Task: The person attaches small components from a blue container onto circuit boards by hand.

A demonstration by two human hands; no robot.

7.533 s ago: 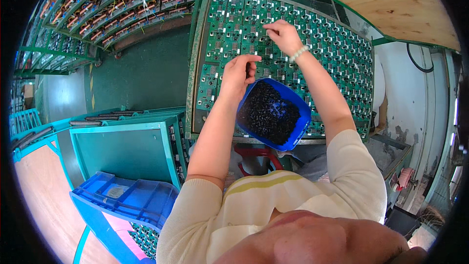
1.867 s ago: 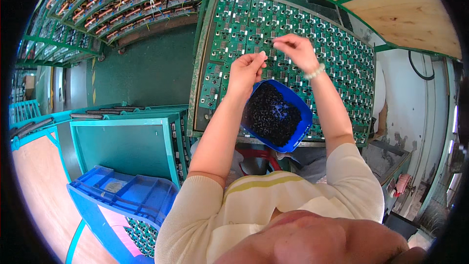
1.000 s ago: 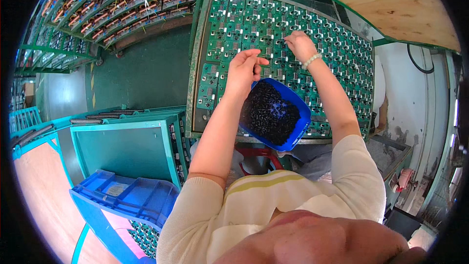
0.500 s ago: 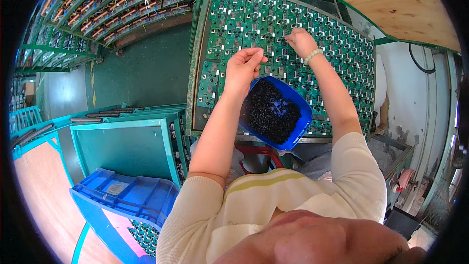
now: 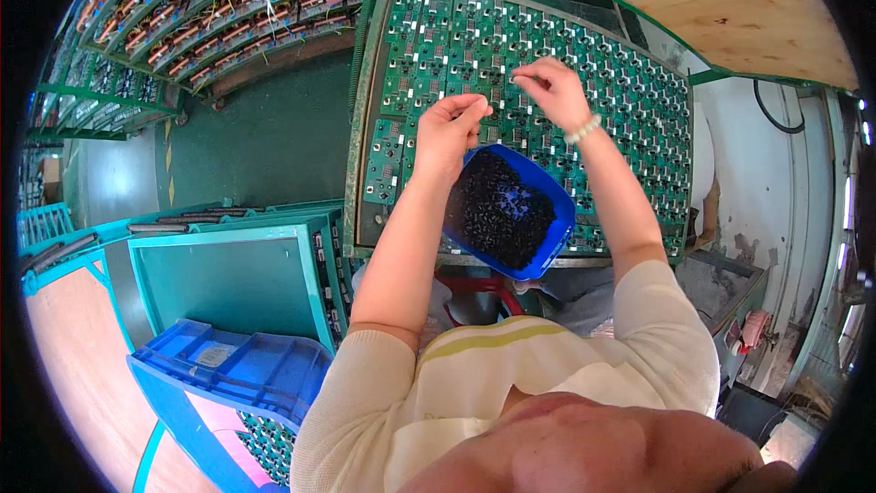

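Rows of green circuit boards (image 5: 401, 82) with small white and black parts cover the tray in front of me. At the tray's near edge rests a blue bin (image 5: 564, 219) of small black pieces (image 5: 502, 219). Just beyond the bin's far left corner, my left hand (image 5: 449, 128) is closed in a pinch over the boards. Farther right and a little farther away, my right hand (image 5: 553, 91), with a beaded bracelet on the wrist, is also pinched above the boards. Whatever sits between the fingertips of either hand is too small to make out.
A green-framed rack (image 5: 246, 9) of parts with copper coils stands at the far left. Left of me are a teal cabinet (image 5: 224, 278) and a blue crate (image 5: 237, 361). A wooden panel (image 5: 748, 14) overhangs the far right, with a white wall (image 5: 762, 164) below it.
My right hand has drawn back from the boards leftward, toward my left hand, its fingers still pinched. My left hand has barely moved. The view has shifted slightly.
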